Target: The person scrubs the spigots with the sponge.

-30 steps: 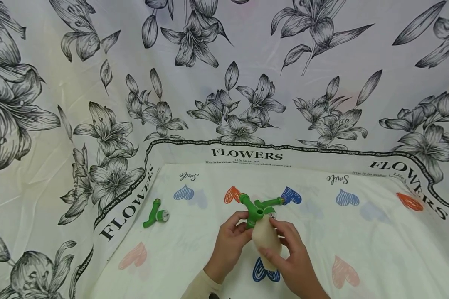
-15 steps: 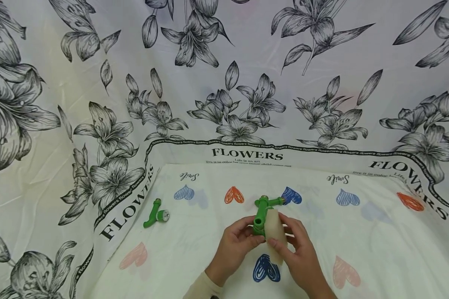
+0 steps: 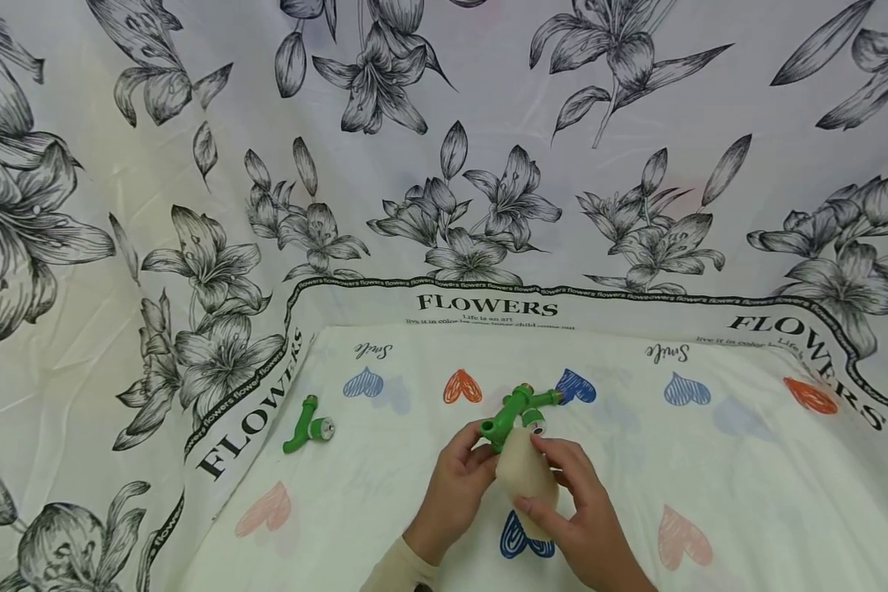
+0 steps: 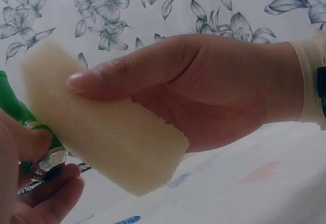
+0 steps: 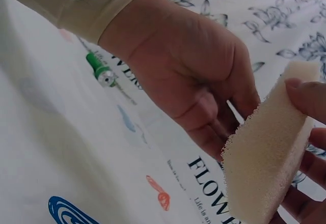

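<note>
My left hand (image 3: 455, 485) grips a green plastic tap (image 3: 514, 411) with a threaded brass-coloured end. My right hand (image 3: 585, 510) holds a cream, porous sponge (image 3: 525, 473) against the tap's near side, thumb on one broad face and fingers on the other. From the left wrist view, the sponge (image 4: 112, 127) covers part of the tap, and a silvery end (image 4: 53, 160) of it shows by the left fingers. A second green tap (image 3: 548, 398) lies on the cloth just behind the held one, partly hidden. In the right wrist view the held tap is hidden behind the sponge (image 5: 270, 152).
A third green tap (image 3: 307, 423) with a round grey-white cap lies at the left on the white, heart-printed cloth (image 3: 385, 460). Flower-printed fabric (image 3: 414, 148) hangs behind and along the sides, meeting the cloth at a black-lettered border.
The held tap has swung in the left hand, from pointing back left, through upright, to leaning right. The sponge turned edge-on midway and now shows its broad face again.
</note>
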`<state>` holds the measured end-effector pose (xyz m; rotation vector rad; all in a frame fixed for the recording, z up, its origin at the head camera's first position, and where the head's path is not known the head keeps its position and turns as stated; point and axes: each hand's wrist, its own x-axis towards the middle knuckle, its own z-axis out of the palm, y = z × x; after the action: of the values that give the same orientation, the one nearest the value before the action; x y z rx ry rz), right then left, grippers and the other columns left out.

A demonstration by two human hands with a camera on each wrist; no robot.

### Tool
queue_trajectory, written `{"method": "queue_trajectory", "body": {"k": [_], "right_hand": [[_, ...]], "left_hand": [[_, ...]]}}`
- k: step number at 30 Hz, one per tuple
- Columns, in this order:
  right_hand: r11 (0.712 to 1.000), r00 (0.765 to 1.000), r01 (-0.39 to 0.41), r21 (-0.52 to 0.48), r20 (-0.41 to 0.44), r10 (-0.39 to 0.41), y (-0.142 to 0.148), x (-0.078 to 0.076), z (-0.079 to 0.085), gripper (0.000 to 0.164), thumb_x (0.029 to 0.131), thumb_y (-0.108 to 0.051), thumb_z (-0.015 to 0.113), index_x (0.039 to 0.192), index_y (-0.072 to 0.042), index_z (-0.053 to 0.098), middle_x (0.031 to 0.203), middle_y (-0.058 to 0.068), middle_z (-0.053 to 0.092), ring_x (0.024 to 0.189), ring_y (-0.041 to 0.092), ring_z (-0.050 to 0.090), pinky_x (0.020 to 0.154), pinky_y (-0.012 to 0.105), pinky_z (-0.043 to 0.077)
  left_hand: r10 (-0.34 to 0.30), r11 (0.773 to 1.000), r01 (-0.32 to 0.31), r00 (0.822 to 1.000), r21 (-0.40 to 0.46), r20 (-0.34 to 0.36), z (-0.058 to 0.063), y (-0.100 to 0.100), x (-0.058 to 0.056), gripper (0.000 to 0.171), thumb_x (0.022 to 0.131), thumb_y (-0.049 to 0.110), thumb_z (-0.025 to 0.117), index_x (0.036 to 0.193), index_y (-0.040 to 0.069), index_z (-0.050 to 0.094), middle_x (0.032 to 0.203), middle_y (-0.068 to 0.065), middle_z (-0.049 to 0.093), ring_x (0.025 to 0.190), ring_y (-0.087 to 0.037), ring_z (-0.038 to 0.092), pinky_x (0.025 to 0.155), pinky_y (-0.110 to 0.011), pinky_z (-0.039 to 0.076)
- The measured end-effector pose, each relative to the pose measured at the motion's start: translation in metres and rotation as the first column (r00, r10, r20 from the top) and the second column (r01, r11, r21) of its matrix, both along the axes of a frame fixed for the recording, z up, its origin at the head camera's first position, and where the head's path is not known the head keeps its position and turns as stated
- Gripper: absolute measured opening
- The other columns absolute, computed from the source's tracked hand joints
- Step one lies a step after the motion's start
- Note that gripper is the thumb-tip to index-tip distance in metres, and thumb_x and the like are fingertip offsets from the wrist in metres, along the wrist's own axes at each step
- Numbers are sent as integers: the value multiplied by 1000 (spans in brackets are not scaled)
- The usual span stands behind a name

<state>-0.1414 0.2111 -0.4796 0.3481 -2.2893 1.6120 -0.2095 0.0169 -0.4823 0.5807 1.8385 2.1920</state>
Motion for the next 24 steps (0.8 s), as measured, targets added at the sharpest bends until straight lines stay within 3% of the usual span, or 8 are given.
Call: {"method": "queue_trajectory", "body": {"k": [9,16,24], "right_hand": [[1000,1000,14,13,19,-14,-3,-1,-3,72,94,-15,90,156,-30,56,144,-9,58,125,17,59,98,35,59],[998,998,62,14,26,-63,5,-10,-7,68,96,-14,87,155,-27,57,141,-9,58,124,16,59,98,36,59],[995,994,98,8,53,-98,11,-12,-5,61,96,-13,87,150,-24,61,142,-7,59,123,15,58,97,32,58]], "left_hand": [[49,999,-49,999,-1,2,-1,1,1,44,103,-3,71,145,4,63,145,-15,60,131,-35,64,103,-39,57],[-3,1000,4,1000,25,-18,-2,2,3,46,103,0,73,147,6,59,148,-14,63,132,-35,64,104,-42,57],[-37,999,37,999,-12,-9,-2,0,3,44,102,4,77,144,10,66,140,-10,67,127,-30,66,98,-43,61]]}}
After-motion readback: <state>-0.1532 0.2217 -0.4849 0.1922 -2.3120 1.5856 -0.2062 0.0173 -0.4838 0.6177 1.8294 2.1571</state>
